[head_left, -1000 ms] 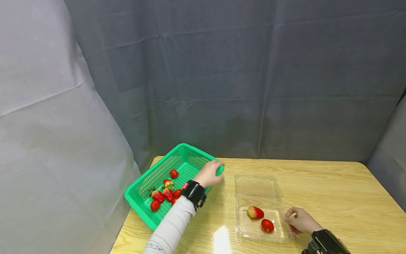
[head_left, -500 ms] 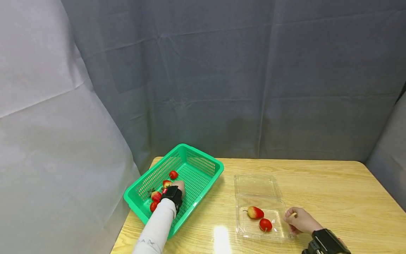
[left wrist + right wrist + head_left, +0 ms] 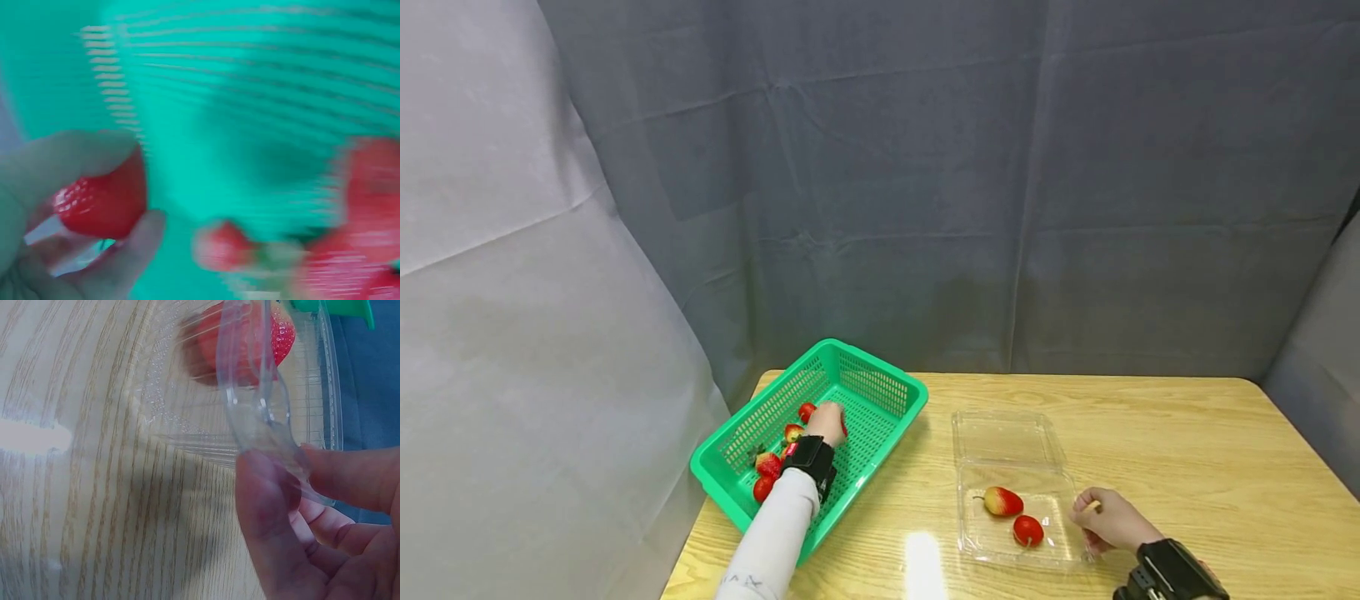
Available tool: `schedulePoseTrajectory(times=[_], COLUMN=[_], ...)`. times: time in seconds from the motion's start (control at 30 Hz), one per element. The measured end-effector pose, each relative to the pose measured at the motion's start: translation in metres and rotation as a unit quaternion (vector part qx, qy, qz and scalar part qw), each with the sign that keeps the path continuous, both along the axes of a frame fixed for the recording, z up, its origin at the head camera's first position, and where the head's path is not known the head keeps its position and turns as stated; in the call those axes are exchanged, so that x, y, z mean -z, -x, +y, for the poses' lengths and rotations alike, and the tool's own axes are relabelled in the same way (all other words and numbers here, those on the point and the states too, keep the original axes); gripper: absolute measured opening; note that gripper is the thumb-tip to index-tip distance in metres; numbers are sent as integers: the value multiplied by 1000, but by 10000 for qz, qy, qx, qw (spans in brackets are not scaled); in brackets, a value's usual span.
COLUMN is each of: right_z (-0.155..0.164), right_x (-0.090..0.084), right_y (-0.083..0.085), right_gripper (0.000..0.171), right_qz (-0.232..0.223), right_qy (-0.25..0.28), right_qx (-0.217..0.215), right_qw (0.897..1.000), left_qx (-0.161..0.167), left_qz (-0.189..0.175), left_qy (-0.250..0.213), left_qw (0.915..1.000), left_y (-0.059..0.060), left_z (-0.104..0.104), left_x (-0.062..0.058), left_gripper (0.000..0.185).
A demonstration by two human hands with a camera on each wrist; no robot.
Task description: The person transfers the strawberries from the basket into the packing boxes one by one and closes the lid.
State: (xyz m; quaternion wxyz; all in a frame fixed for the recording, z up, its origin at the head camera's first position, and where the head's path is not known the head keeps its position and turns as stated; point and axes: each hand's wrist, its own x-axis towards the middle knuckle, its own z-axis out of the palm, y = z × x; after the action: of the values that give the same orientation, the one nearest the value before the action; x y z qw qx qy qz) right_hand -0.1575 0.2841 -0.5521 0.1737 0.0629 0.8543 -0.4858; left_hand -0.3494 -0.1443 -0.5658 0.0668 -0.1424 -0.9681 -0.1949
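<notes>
My left hand (image 3: pixel 825 423) is inside the green basket (image 3: pixel 880 454). In the left wrist view its thumb and fingers pinch a red strawberry (image 3: pixel 106 197). More strawberries (image 3: pixel 767 464) lie on the basket floor beside that hand, some of them hidden by the wrist. At the right, my right hand (image 3: pixel 1108 521) pinches the edge of a clear plastic clamshell box (image 3: pixel 970 533), whose lid is folded back. Two fruits lie in the box: a yellow-and-red strawberry (image 3: pixel 1003 502) with a stem, and a red one (image 3: pixel 1028 531) nearer the right hand.
The basket stands at an angle on the left of the wooden table (image 3: pixel 1187 450). A grey cloth (image 3: pixel 880 208) hangs behind the table's far edge, and a paler cloth (image 3: pixel 550 375) hangs close by the basket on the left.
My left hand has moved from over the basket's right rim down among the strawberries and gripped one, rising slightly since. The red strawberry in the box shifted slightly left. My right hand stays put.
</notes>
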Motion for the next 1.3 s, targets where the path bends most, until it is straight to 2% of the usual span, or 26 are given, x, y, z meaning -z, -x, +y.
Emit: schedulePoseTrajectory(times=[0.07, 0.13, 0.2, 0.27, 0.3, 0.4, 0.47, 0.53, 0.6, 0.67, 0.73, 0.8, 0.93, 1.1, 1.2, 1.27, 1.3], right_z=[0, 1, 1, 1, 1, 1, 0, -2, -3, -3, -2, -1, 3, 4, 3, 1, 1], right_x=[1, 1, 1, 0, 0, -1, -1, -2, -2, -2, -1, 0, 1, -1, -1, -1, -1], right_y=[0, -1, -1, -1, 0, 1, 1, 2, 2, 3, 2, 2, 2, 2, 2, 2, 2], right_gripper=[15, 15, 15, 15, 15, 14, 14, 14, 14, 14, 14, 14, 14, 15, 15, 14, 14], right_qz=[27, 23, 13, -5, -15, -51, -52, -53, -48, -42, -39, -36, -75, -94, -91, -124, -144], right_qy=[55, 109, 144, 142, 136, 79, 24, -33, -65, -71, -48, -26, 48, 102, 61, 15, -13], right_qx=[-65, -116, -154, -124, -100, -23, 35, 87, 129, 136, 80, -4, -188, -216, -155, -88, -50], right_qw=[10000, 9999, 9998, 9998, 9999, 10000, 10000, 9999, 9999, 9999, 9999, 10000, 9998, 9997, 9998, 9999, 9999], left_qx=[327, 731, 955, 1500, 1749, 2507, 2908, 3190, 3306, 3278, 3167, 3021, 2827, 2751, 2857, 3090, 3229], left_qz=[688, 1282, 1324, 1654, 1645, 1366, 984, 630, 418, 411, 370, 382, 342, 258, 82, -138, -233], left_qy=[-364, -716, -850, -792, -697, -221, 95, 393, 764, 1159, 1508, 1836, 2328, 2867, 2905, 2727, 2595], left_qw=[9964, 9864, 9829, 9715, 9682, 9581, 9517, 9449, 9397, 9367, 9357, 9347, 9299, 9173, 9132, 9110, 9099], left_y=[-4, -18, -51, -71, -82, -111, -127, -138, -145, -150, -153, -156, -158, -157, -156, -153, -150], left_z=[19, 45, 80, 106, 119, 149, 165, 177, 185, 191, 196, 199, 206, 212, 209, 202, 198], left_x=[-24, -50, -94, -105, -108, -99, -84, -63, -40, -17, -2, 7, 11, 9, 0, -14, -25], left_gripper=[25, 30, 38, 38, 38, 39, 39, 37, 35, 31, 27, 25, 15, 11, 14, 23, 29])
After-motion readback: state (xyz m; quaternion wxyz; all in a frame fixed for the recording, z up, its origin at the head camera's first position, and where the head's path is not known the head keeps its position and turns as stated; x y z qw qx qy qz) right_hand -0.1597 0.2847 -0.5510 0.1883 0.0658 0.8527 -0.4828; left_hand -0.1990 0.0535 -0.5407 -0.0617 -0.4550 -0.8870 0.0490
